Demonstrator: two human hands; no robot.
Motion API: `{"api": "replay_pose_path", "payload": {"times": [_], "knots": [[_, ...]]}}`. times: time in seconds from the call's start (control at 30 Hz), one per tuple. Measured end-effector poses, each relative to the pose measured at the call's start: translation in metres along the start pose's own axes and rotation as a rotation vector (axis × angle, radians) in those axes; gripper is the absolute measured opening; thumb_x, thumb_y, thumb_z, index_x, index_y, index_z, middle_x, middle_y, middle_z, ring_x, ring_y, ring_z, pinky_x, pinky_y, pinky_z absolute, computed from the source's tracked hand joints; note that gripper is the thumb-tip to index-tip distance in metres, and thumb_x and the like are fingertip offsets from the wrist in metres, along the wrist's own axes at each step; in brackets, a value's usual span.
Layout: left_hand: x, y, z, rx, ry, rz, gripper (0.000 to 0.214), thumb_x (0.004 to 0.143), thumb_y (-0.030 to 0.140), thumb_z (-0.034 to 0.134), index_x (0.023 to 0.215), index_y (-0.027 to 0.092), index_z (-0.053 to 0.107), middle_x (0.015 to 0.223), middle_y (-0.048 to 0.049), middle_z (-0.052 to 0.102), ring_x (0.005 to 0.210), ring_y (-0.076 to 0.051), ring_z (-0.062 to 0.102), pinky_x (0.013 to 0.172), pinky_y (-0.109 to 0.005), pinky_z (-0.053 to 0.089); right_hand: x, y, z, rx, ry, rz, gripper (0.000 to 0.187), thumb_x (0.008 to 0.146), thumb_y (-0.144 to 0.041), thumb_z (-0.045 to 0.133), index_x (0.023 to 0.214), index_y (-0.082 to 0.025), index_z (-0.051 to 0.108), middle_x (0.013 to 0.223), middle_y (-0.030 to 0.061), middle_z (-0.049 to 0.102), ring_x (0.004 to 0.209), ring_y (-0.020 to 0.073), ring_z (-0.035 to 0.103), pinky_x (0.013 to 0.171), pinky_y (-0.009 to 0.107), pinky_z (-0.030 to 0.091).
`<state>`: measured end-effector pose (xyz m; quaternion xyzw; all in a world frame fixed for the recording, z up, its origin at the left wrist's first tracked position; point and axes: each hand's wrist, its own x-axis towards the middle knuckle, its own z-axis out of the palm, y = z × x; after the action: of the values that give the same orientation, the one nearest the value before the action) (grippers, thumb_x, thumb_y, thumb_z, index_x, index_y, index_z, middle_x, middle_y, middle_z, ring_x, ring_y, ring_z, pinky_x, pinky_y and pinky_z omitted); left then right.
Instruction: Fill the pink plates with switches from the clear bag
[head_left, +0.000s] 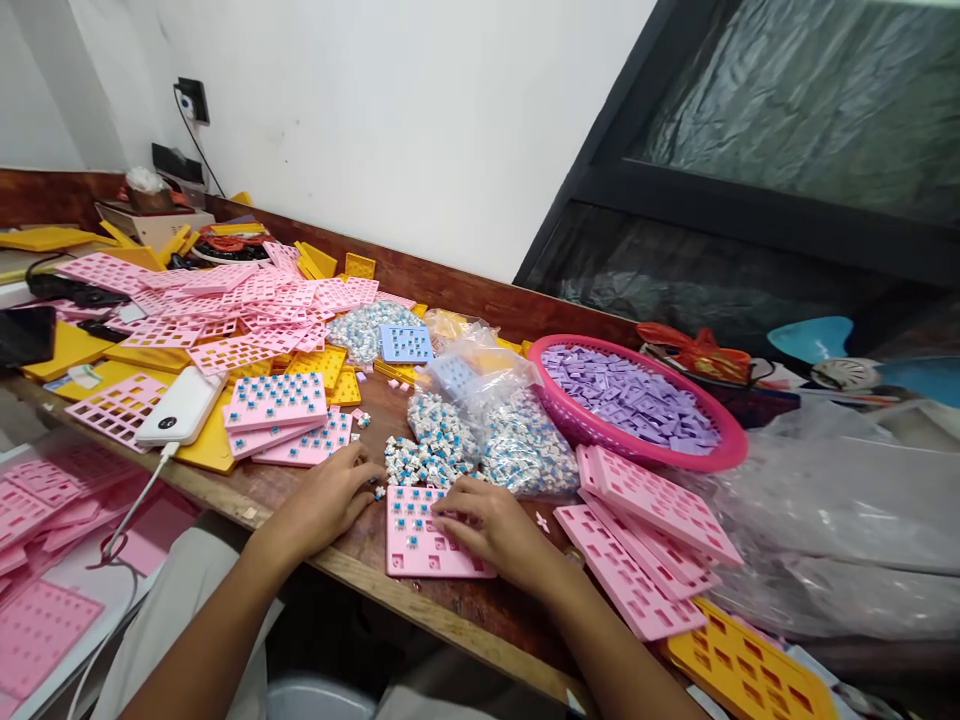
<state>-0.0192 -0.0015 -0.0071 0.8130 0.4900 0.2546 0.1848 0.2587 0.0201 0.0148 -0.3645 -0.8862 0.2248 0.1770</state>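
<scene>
Right hand (495, 527) lies on a pink plate (420, 558) at the near edge of the worktop (360, 550), fingers loosely bent and close together, tips pressing its upper rows, gripping nothing; the left hand (330, 497) curls at the rim of a heap of small blue-and-white pieces (431, 455) just behind the plate; whether it pinches one is hidden by the knuckles. A few sockets are filled; most gape. The sound way, by the look of it: hold the plate flat, set each piece square over its socket, press straight down. Filled plates (277, 400) lie left, bare plates (649, 505) right, beside a pink basket (660, 458) of lilac caps (630, 395).
</scene>
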Motion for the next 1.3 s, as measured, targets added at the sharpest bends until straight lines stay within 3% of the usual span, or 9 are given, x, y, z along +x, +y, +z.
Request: {"api": "replay_pose_path", "payload": {"times": [0.13,0.3,0.53,0.7,0.83,0.93,1.1,1.3], "knots": [[0.000,-0.003,0.001,-0.021,-0.019,0.018,0.026,0.097,0.017,0.053,0.115,0.025,0.069,0.112,-0.0061,0.059,0.105,-0.021,0.059,0.096,-0.033,0.047,0.002,0.002,0.005,0.016,0.020,-0.005,0.019,0.097,-0.030,0.061,0.103,-0.023,0.077,0.097,0.0081,0.073,0.089,0.0213,0.067,0.081,0.032,0.052],[0.004,-0.005,0.006,-0.026,0.065,-0.018,0.032,0.099,0.016,0.045,0.124,0.023,0.065,0.113,-0.0079,0.062,0.107,-0.021,0.060,0.098,-0.034,0.048,0.003,0.004,0.010,0.070,0.073,0.011,0.013,0.095,-0.026,0.063,0.097,-0.023,0.076,0.096,0.0069,0.075,0.089,0.0213,0.069,0.084,0.033,0.052],[0.013,-0.008,0.017,0.032,0.048,0.012,0.031,0.099,0.015,0.045,0.112,0.022,0.072,0.109,-0.0084,0.068,0.104,-0.021,0.062,0.094,-0.033,0.049,0.004,0.004,0.012,0.090,0.105,0.024,0.013,0.093,-0.020,0.063,0.093,-0.023,0.076,0.094,0.0073,0.074,0.086,0.0210,0.068,0.082,0.034,0.052],[0.002,0.006,0.002,0.028,0.056,-0.038,0.021,0.101,0.022,0.048,0.103,0.021,0.069,0.101,-0.0057,0.065,0.100,-0.021,0.061,0.091,-0.032,0.046,0.003,0.001,0.008,0.047,0.107,0.013,0.013,0.092,-0.016,0.062,0.090,-0.022,0.073,0.094,0.0063,0.074,0.089,0.0210,0.067,0.083,0.033,0.051],[-0.015,0.035,-0.008,-0.031,-0.047,0.000,0.010,0.100,0.029,0.056,0.097,0.022,0.063,0.097,-0.0010,0.064,0.091,-0.018,0.061,0.079,-0.028,0.042,0.002,0.001,0.007,0.008,0.085,0.017,0.011,0.093,-0.019,0.063,0.091,-0.023,0.073,0.094,0.0061,0.074,0.090,0.0216,0.067,0.082,0.033,0.050],[-0.021,0.051,-0.001,-0.065,-0.153,-0.018,0.013,0.093,0.029,0.067,0.085,0.022,0.059,0.088,0.0019,0.065,0.079,-0.015,0.060,0.067,-0.026,0.037,0.002,0.003,0.008,-0.013,0.077,0.014,0.011,0.094,-0.020,0.062,0.092,-0.023,0.073,0.094,0.0061,0.074,0.091,0.0220,0.067,0.082,0.034,0.050],[-0.016,0.051,0.015,-0.151,-0.199,-0.123,0.020,0.082,0.029,0.078,0.079,0.022,0.059,0.075,0.0051,0.068,0.068,-0.014,0.060,0.058,-0.025,0.029,0.002,0.006,0.013,-0.014,0.097,0.001,0.012,0.093,-0.016,0.064,0.093,-0.022,0.074,0.093,0.0056,0.075,0.089,0.0210,0.067,0.082,0.033,0.049],[-0.015,0.052,0.017,-0.209,-0.241,-0.182,0.022,0.079,0.033,0.080,0.078,0.021,0.061,0.072,0.0032,0.070,0.066,-0.015,0.062,0.057,-0.023,0.029,0.001,0.004,0.017,-0.094,0.121,0.038,0.012,0.092,-0.017,0.067,0.093,-0.023,0.077,0.094,0.0065,0.071,0.091,0.0216,0.064,0.080,0.033,0.049]]}}
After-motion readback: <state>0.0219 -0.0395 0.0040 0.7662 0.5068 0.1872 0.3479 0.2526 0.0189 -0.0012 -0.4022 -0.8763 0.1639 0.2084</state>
